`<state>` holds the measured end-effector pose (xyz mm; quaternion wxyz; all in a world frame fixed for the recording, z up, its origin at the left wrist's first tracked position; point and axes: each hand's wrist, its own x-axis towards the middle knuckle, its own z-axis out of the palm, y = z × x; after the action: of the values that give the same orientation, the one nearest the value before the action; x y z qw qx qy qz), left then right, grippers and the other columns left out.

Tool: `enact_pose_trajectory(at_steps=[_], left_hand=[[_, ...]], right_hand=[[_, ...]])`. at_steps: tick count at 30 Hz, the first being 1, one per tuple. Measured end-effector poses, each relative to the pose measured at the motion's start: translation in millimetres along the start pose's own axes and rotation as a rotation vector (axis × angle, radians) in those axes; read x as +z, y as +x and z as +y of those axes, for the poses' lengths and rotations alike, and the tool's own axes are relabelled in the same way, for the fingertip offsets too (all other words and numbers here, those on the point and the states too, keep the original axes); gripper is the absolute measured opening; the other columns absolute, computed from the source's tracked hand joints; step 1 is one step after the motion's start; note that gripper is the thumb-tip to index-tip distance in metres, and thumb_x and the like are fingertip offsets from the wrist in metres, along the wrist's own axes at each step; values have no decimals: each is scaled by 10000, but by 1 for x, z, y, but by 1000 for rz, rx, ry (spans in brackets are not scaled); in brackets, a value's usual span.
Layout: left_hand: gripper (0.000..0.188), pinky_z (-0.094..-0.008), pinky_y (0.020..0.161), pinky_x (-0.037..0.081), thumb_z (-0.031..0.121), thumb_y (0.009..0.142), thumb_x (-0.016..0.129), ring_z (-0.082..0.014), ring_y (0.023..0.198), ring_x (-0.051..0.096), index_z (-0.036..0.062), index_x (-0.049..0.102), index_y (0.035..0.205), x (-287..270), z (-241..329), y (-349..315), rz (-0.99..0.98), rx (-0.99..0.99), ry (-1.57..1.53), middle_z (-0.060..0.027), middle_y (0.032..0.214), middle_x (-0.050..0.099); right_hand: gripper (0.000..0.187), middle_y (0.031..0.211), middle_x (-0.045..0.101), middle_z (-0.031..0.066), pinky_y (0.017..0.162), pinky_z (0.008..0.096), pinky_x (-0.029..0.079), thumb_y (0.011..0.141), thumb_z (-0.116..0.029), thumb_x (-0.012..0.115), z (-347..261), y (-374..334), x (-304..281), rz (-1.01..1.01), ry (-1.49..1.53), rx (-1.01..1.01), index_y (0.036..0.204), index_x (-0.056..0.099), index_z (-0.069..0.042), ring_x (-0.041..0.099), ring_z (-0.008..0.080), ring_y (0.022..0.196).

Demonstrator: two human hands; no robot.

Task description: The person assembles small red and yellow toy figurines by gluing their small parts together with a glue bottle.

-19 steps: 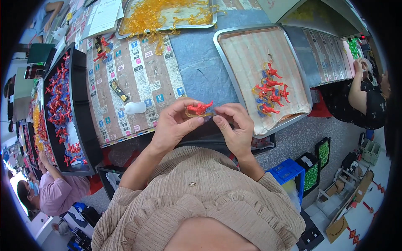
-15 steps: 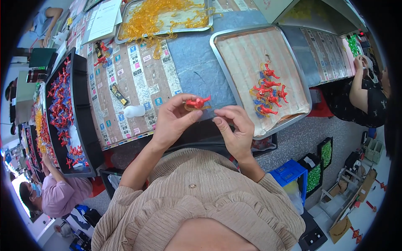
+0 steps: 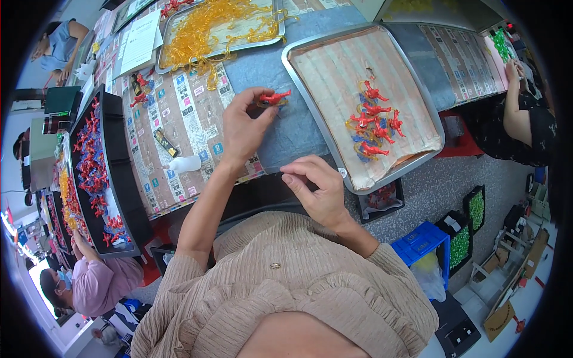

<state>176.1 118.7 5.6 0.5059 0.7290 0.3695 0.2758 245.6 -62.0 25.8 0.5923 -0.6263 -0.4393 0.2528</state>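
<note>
Between the thumb and fingers of my left hand (image 3: 243, 126) is a small red plastic figure (image 3: 274, 98) with a yellow loop under it, held above the blue-grey table cover. My right hand (image 3: 321, 186) is closer to me, by the table's front edge, its thumb and fingertips drawn together; whatever they may hold is too small to make out. Just right of that hand lies a paper-lined metal tray (image 3: 325, 77). Several similar red figures (image 3: 376, 111) with blue and yellow parts rest in a cluster on its lining.
A white squeeze bottle (image 3: 186, 164) and a small dark tube (image 3: 166, 143) lie left of my hands. Beyond them stands a black tray (image 3: 117, 161) of red and blue pieces. At the back, another tray (image 3: 222, 55) holds yellow strands. Co-workers sit at both sides.
My left hand has carried the red figure forward and slightly left, away from my right hand. The right hand has drawn a little toward me and left. The view has shifted slightly.
</note>
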Motion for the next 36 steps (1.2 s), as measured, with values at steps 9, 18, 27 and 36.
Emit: enact_pose_trajectory(at_steps=[9,18,27,36], left_hand=[[475,-345,963,439,-16,745,652,-234,1143,538,58,574,1208,-11,10,-15,90,282,234,-117,1223,555],[303,-348,943,435,-40,758,652,-255,1069,584,-2,653,1059,-81,54,-127,288,356,360,-142,1128,617],[231,-322,913,442,-27,833,595,-226,1045,587,-8,650,1056,-270,24,-185,559,105,867,-115,1155,608],[257,-370,919,453,67,770,602,-309,1021,589,28,650,1019,-399,-37,-211,477,-221,932,-150,1040,616]], right_hand=[[137,871,628,90,583,245,499,800,0,695,2,-9,1,-12,20,-4,936,678,-8,611,148,683],[127,857,628,86,578,253,492,800,-4,694,1,-23,16,-97,13,-10,927,679,-7,605,149,675],[122,856,645,100,610,251,501,798,2,694,-2,-32,51,-332,19,-65,919,685,-5,626,169,726],[110,824,633,107,605,263,490,786,28,680,-11,-57,72,-443,-109,-132,894,679,7,620,177,688]])
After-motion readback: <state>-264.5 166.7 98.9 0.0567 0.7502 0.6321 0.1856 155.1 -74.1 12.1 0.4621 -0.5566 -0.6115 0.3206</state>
